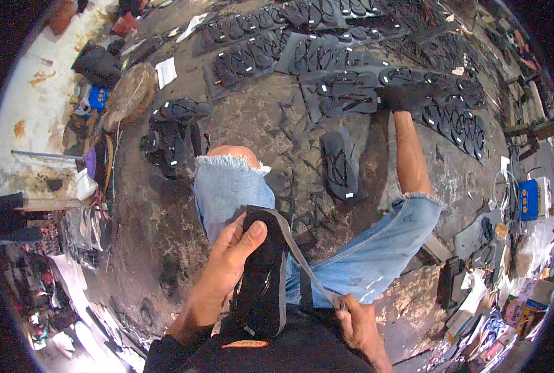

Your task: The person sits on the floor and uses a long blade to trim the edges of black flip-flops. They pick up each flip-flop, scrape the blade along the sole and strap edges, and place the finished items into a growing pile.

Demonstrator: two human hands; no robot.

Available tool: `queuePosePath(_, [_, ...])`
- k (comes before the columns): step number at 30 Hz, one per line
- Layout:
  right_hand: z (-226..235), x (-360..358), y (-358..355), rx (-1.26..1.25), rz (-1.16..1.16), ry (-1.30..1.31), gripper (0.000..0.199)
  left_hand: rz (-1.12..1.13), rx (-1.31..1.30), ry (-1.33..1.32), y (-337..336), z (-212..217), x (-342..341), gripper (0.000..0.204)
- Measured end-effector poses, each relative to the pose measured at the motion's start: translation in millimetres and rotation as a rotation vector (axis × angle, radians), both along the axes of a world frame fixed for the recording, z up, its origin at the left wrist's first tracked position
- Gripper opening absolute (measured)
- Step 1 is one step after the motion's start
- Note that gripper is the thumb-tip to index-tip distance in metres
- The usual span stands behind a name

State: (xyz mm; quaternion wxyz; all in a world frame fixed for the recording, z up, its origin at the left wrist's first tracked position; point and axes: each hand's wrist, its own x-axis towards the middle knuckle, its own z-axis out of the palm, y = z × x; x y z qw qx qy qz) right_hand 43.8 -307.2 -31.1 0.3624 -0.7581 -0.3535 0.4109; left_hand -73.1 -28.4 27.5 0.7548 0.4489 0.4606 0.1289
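My left hand point(235, 247) grips a black sandal sole point(263, 270) over my lap, its thumb pressed on the upper face near the far end. A narrow grey strip point(303, 264) runs along the right edge of the sole and leaves it at the far end. From there it slants down to the right, where my right hand point(355, 320) pinches its other end between closed fingers. The strip looks taut between the two hands. Beyond my knees, a black sandal point(339, 166) with crossed straps lies on a dark sheet on the floor.
Rows of black sandals point(249, 59) on dark sheets cover the far floor. More sandals point(176, 133) are piled left of my knee, near a round wooden block point(129, 96). Dark scraps point(283, 177) lie between my legs. A blue box point(529, 200) stands amid clutter at right.
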Motion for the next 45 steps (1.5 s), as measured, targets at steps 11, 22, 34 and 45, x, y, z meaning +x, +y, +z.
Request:
queuePosePath(11, [28.6,107.5,115.8,-0.108,0.402,-0.099,0.044,-0.370,0.175,0.083,13.6,-11.6,9.2,0.058])
queuePosePath(22, [-26.2,119.1,171.0,0.294,-0.133,0.352,0.046,-0.594,0.171,-0.102,34.1,35.0,61.8,0.048])
queuePosePath(34, [-25.2,30.0,34.3,0.326,-0.309,-0.154,0.045,0.328,-0.412,-0.659,-17.6,-38.3,65.7,0.023])
queuePosePath(45, [-19.6,45.3,34.1,0.109,-0.221,-0.299,0.041,0.218,-0.371,-0.558,-28.3,-49.9,44.9,0.035])
